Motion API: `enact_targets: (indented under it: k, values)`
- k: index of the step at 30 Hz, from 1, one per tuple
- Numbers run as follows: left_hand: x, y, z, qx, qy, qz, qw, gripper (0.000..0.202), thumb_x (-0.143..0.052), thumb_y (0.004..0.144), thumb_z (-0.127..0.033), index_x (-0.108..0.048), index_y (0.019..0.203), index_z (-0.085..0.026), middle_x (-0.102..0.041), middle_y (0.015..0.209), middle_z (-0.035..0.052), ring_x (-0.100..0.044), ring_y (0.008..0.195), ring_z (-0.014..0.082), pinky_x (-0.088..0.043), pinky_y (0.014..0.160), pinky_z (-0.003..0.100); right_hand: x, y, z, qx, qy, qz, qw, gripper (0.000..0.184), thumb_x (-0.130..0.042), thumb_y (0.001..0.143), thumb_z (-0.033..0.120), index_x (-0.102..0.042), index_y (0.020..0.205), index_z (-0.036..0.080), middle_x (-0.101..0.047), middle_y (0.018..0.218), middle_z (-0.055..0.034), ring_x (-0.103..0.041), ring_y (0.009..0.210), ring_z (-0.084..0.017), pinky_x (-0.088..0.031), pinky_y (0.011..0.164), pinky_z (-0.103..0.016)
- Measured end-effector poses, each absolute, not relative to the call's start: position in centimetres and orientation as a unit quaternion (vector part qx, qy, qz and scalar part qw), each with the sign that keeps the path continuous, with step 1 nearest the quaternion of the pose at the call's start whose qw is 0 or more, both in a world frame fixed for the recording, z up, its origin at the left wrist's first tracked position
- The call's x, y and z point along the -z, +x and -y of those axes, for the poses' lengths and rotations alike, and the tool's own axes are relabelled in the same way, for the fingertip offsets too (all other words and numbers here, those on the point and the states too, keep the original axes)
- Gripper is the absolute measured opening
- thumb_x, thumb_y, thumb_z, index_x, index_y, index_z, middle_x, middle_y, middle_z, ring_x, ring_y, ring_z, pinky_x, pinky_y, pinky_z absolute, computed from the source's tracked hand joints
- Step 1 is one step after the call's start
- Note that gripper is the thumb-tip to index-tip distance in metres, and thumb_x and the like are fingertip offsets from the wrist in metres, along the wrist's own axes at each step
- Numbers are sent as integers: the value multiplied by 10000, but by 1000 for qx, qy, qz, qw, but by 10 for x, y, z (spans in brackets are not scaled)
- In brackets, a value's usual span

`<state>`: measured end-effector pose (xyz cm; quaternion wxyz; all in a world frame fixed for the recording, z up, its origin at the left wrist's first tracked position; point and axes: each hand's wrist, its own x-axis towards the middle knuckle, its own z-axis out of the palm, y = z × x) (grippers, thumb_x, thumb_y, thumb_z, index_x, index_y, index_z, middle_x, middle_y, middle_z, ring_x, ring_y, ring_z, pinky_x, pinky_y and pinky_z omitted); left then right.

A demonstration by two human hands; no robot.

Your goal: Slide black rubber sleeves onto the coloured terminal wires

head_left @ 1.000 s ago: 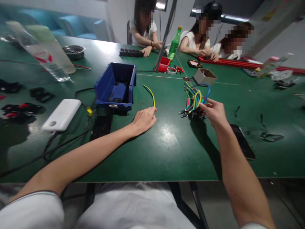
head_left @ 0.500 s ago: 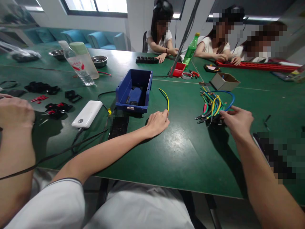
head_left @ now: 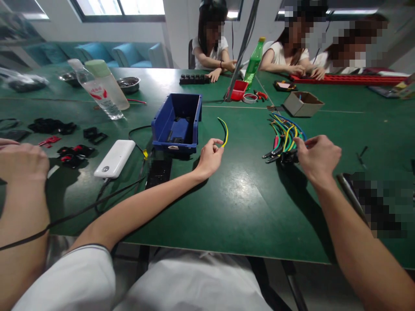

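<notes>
My left hand [head_left: 210, 157] rests on the green table [head_left: 246, 203] and pinches the near end of a short yellow-green wire [head_left: 224, 128] that curves away from me. My right hand [head_left: 317, 158] is curled at the near end of a bundle of coloured wires [head_left: 282, 134] with black terminals, fingers closed on the wire ends. A blue plastic bin [head_left: 177, 123] with dark parts inside stands just left of the left hand.
A white power bank [head_left: 114, 158] with a cable, black and red parts [head_left: 73, 153] and a water bottle [head_left: 97, 88] lie left. A cardboard box [head_left: 302, 103] sits beyond the bundle. Another person's hand [head_left: 21, 162] is at far left; three people work across the table.
The view shifted, bringing the neighbour's hand into sight at the left. My left hand lifted the wire's end slightly, and my right hand closed tighter on the bundle's end.
</notes>
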<state>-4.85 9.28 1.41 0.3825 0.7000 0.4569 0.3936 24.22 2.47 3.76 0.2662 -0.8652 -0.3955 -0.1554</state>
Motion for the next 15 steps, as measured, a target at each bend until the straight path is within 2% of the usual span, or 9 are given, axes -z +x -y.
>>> enact_targets:
  k: [2, 4, 6, 8, 10, 12, 13, 15]
  values:
    - [-18, -48, -88, -427, 679, -451, 391, 157, -480, 891, -164, -535, 1037, -172, -456, 607, -61, -467, 558, 95, -379, 581, 223, -34, 216, -23, 141, -808, 463, 336, 310, -616, 842, 442, -628, 710, 162, -632, 671, -107, -514, 585, -165, -358, 638, -321]
    - [-22, -47, -78, -454, 669, -440, 391, 160, -469, 894, -149, -526, 1040, -180, -457, 612, -57, -461, 555, 100, -383, 582, 229, -28, 181, -21, 51, -741, 536, 401, 417, -513, 891, 506, -581, 643, 179, -514, 549, -18, -445, 514, -128, -351, 580, -288]
    - [-25, -47, -65, -455, 686, -423, 379, 154, -462, 895, -140, -531, 1025, -184, -484, 628, -44, -478, 571, 111, -405, 600, 239, -21, 146, -20, -168, -664, 566, 459, 468, -474, 880, 604, -629, 779, 175, -471, 522, 27, -418, 447, -108, -329, 474, -246]
    - [-27, -47, -52, -435, 726, -391, 360, 128, -456, 901, -146, -546, 985, -181, -553, 687, -13, -531, 632, 127, -442, 647, 253, -17, 120, -20, -398, -580, 518, 486, 503, -517, 829, 664, -621, 951, 186, -579, 638, 13, -471, 417, -100, -333, 390, -224]
    - [-31, -47, -42, -392, 784, -341, 339, 123, -456, 895, -133, -566, 927, -178, -632, 800, 27, -592, 738, 147, -473, 725, 271, -17, 106, -22, -489, -529, 424, 549, 478, -646, 762, 618, -608, 976, 192, -608, 691, 16, -478, 399, -79, -314, 335, -196]
    - [-38, -49, -36, -328, 844, -285, 314, 147, -469, 871, -101, -591, 894, -181, -679, 908, 43, -626, 841, 164, -480, 790, 284, -19, 102, -23, -540, -488, 355, 587, 441, -761, 701, 502, -594, 971, 196, -600, 663, 40, -456, 380, -56, -322, 323, -171]
    - [-44, -51, -35, -291, 871, -260, 300, 156, -482, 861, -96, -606, 891, -186, -692, 925, 39, -637, 856, 168, -480, 790, 284, -20, 103, -23, -561, -470, 337, 593, 429, -792, 683, 443, -585, 968, 198, -582, 623, 59, -445, 374, -50, -340, 330, -163]
    - [-61, -57, -38, -255, 898, -238, 267, 139, -509, 872, -140, -633, 900, -196, -697, 834, 19, -645, 767, 162, -475, 710, 271, -19, 105, -22, -590, -443, 328, 591, 397, -804, 683, 378, -566, 944, 197, -553, 560, 81, -453, 373, -51, -385, 354, -157]
